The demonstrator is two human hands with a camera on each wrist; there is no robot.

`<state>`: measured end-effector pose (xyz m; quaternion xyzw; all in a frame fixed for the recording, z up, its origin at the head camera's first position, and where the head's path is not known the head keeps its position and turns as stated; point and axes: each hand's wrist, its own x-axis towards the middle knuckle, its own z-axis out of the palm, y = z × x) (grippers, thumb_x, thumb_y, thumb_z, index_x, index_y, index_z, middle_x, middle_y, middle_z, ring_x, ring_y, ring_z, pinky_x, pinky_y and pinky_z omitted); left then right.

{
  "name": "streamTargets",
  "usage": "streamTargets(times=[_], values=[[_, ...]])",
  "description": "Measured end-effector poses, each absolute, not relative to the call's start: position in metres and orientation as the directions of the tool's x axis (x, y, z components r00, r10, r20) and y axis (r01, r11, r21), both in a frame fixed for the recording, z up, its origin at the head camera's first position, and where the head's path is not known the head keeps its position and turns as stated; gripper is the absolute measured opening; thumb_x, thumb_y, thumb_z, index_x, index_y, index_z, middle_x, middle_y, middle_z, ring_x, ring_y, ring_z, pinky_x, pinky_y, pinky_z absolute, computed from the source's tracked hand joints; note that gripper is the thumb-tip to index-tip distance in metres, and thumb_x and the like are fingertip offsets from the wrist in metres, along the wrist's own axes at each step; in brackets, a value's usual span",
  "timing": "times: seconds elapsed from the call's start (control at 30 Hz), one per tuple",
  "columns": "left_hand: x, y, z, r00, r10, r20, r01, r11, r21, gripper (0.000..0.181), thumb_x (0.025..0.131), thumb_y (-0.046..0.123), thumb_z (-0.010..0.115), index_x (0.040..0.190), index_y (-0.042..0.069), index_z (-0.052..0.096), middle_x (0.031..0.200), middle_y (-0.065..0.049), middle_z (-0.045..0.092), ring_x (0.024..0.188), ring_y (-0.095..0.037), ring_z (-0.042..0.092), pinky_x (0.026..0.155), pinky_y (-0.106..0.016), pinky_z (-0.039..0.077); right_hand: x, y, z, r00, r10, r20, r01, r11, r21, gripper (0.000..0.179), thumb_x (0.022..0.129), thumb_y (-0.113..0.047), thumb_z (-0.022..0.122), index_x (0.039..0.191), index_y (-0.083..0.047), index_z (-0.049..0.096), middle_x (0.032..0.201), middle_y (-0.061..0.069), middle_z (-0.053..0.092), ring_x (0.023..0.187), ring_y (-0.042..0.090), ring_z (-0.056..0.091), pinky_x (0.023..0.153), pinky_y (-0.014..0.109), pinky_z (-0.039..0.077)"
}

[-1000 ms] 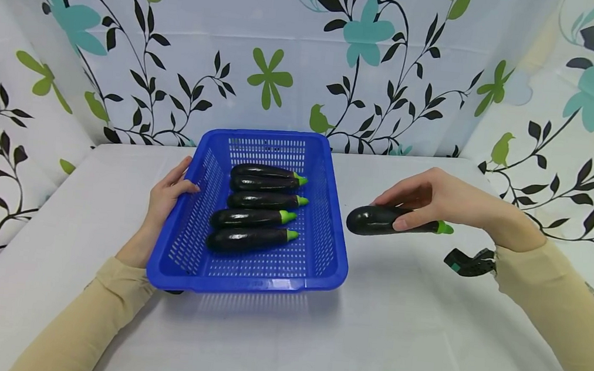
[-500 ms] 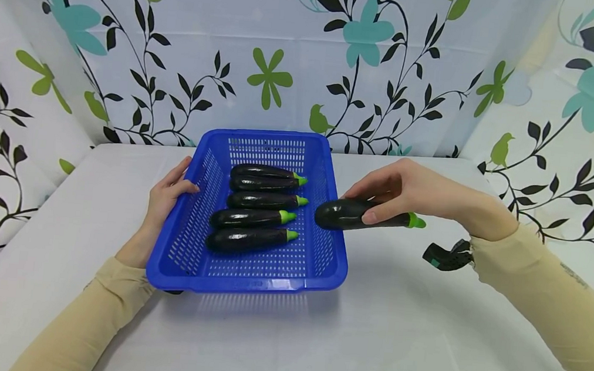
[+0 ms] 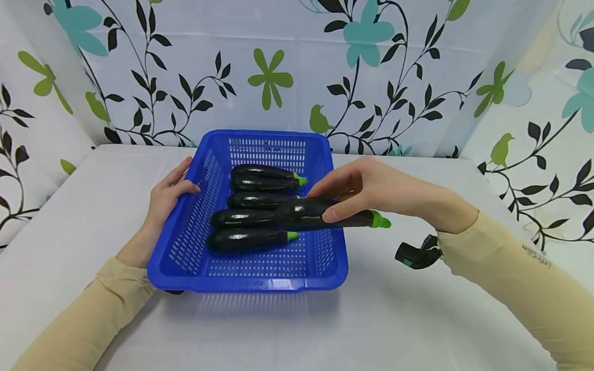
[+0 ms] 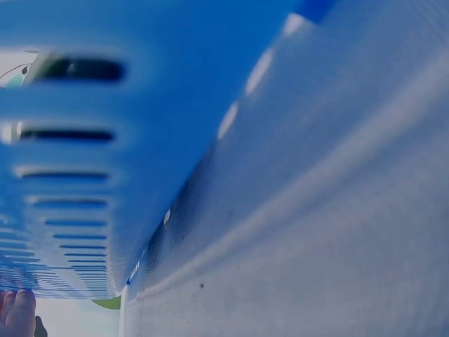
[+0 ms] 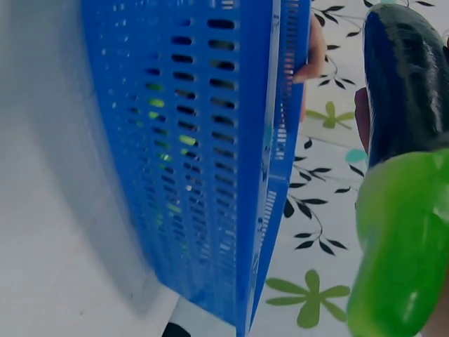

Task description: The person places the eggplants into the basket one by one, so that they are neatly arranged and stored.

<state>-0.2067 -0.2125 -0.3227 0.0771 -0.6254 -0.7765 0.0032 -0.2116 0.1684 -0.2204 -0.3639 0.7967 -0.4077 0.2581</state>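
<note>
My right hand grips a dark eggplant with a bright green stem, held above the right side of a blue plastic basket. In the right wrist view the eggplant's green stem looms close, higher than the basket rim. Several more eggplants lie side by side in the basket, stems to the right; the held one overlaps some of them in the head view. My left hand holds the basket's left rim, thumb over the edge; its fingers show at the slotted outer wall in the left wrist view.
The basket stands on a white-covered table. A white curtain printed with leaves and flowers rises behind the table and along both sides. A black wrist device hangs below the right sleeve.
My right hand has moved left with the eggplant, from the table's right side to over the basket. The left hand and the basket have stayed in place.
</note>
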Motion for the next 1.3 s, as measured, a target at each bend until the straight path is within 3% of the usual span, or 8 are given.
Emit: streamTargets(times=[0.17,0.37,0.8,1.3], values=[[-0.208,-0.212,-0.322,-0.986,-0.114,-0.120,-0.095,-0.200,0.975,0.067,0.095,-0.001,0.053,0.155,0.024,0.038,0.161,-0.003,0.035,0.146,-0.016,0.037,0.114,-0.023,0.035,-0.211,0.152,-0.218,-0.586,-0.803,-0.114,-0.383,0.398,-0.834,0.038,0.086,-0.027,0.078,0.123,-0.021,0.072,0.116,-0.001,0.073,0.109,0.020,0.068,0.098,0.041,0.052],[-0.208,-0.213,-0.323,-0.985,-0.114,-0.133,-0.106,-0.212,0.971,0.067,0.095,-0.001,0.053,0.155,0.024,0.037,0.161,-0.002,0.035,0.146,-0.016,0.036,0.115,-0.023,0.034,-0.210,0.130,-0.216,-0.581,-0.804,-0.124,-0.391,0.410,-0.824,0.039,0.085,-0.032,0.079,0.122,-0.025,0.071,0.120,-0.007,0.071,0.113,0.013,0.066,0.100,0.035,0.051],[-0.207,-0.213,-0.323,-0.985,-0.132,-0.113,-0.092,-0.156,0.983,0.065,0.095,0.002,0.055,0.154,0.025,0.040,0.162,0.001,0.032,0.149,-0.020,0.031,0.120,-0.033,0.027,-0.214,0.077,-0.209,-0.502,-0.861,-0.086,-0.369,0.303,-0.878,0.038,0.087,-0.025,0.078,0.123,-0.017,0.071,0.118,-0.003,0.073,0.113,0.013,0.067,0.100,0.032,0.051],[-0.205,-0.211,-0.323,-0.988,-0.117,-0.100,-0.078,-0.179,0.981,0.065,0.096,0.002,0.053,0.155,0.024,0.038,0.162,-0.004,0.031,0.149,-0.023,0.032,0.115,-0.028,0.033,-0.222,0.032,-0.230,-0.569,-0.811,-0.134,-0.334,0.377,-0.864,0.041,0.085,-0.027,0.079,0.123,-0.012,0.071,0.115,-0.001,0.073,0.107,0.011,0.067,0.097,0.028,0.052]])
